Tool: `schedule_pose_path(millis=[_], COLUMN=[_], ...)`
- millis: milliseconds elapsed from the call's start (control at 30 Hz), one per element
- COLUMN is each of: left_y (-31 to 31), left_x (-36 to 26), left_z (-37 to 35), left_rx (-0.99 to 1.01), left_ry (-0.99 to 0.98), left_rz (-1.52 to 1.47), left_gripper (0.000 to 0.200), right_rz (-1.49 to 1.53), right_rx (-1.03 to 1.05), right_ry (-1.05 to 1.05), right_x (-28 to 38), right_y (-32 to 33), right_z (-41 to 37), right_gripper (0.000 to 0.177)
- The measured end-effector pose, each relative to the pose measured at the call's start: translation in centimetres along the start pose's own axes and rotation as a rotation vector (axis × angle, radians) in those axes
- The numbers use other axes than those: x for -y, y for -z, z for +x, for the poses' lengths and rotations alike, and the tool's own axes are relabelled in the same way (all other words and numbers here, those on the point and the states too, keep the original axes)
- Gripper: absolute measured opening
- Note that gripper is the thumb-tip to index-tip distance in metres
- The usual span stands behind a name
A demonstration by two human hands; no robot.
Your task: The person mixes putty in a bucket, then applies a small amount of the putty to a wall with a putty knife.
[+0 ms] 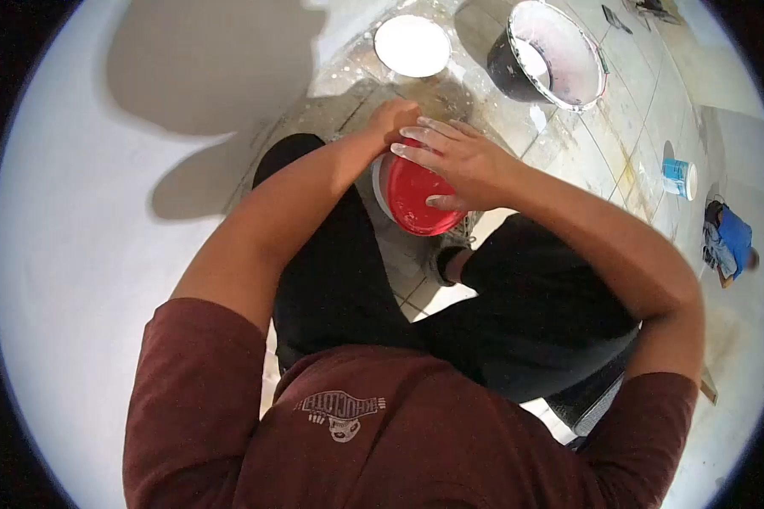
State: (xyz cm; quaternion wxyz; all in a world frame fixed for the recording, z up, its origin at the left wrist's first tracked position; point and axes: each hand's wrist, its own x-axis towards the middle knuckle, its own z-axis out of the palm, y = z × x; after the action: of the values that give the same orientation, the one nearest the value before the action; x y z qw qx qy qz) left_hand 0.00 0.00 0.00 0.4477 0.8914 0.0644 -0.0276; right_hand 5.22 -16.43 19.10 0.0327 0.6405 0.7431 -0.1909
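One black bucket (508, 75) beyond red lid (418, 200), right grip (471, 167) spread atop, left grip (394, 120) unclear

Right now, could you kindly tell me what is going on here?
The person in the maroon T-shirt is handling what looks like a round red lid. The right hand lies spread over it; the left hand is at its far edge, its grip unclear. On the spattered tiled floor beyond are a black bucket with a whitish interior and a round white thing, perhaps a lid. Farther right are a blue-and-white tub and another person in a blue top.
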Motion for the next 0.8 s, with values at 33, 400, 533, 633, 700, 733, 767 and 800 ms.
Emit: schedule_pose_path(millis=[33,400,533,633,700,733,767,800], left_y=[0.7,0.3,0.1,0.5,0.7,0.7,0.6,0.8], left_x=[-0.5,-2.2,-1.5,-1.5,-1.9,-1.9,-2.0,-2.0], left_z=[0.1,-0.1,0.4,0.2,0.1,0.0,-0.1,-0.1], left_rx=[0.011,0.056,0.064,0.097,0.092,0.093,0.093,0.089], left_ry=[-0.004,-0.039,-0.114,-0.164,-0.179,-0.158,-0.137,-0.117], left_rz=[0.083,0.280,0.305,0.314,0.281,0.230,0.180,0.133], left_gripper=[0.032,0.026,0.027,0.029,0.031,0.032,0.033,0.033], right_rz=[-0.036,-0.101,0.095,0.220,0.266,0.300,0.332,0.358], right_rx=[-0.020,-0.167,0.083,0.087,-0.007,0.149,0.305,0.458], right_ry=[0.039,0.039,-0.133,-0.213,-0.250,-0.247,-0.242,-0.235], right_x=[-0.2,4.9,5.1,5.6,5.9,5.5,5.0,4.4], right_y=[0.8,-9.9,-9.3,-8.1,-7.3,-6.2,-4.8,-4.0], right_z=[0.5,1.3,2.0,0.1,-1.4,-1.8,-2.3,-2.8], right_gripper=[0.088,0.052,0.053,0.043,0.026,0.027,0.029,0.031])
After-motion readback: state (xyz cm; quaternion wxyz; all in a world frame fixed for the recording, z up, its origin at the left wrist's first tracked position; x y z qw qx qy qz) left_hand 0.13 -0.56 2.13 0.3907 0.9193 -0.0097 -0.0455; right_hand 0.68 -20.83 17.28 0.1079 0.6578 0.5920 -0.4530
